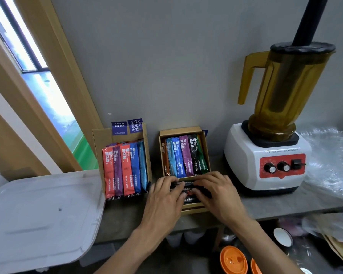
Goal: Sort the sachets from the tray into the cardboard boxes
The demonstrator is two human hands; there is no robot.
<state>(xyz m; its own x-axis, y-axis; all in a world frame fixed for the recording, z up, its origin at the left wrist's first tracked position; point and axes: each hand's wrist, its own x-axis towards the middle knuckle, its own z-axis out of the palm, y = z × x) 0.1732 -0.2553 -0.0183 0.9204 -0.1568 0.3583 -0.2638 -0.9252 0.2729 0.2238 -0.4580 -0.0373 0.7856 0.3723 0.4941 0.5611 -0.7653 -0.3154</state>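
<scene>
Head: 2 hands at box's near edge

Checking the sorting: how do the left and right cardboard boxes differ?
The left box has a tall labelled back flap; the right box a low rim. The left box shows red sachets; the right box black and green sachets. The left hand and right hand hold dark sachets at the right box, not the left box. Both are brown cardboard.
</scene>
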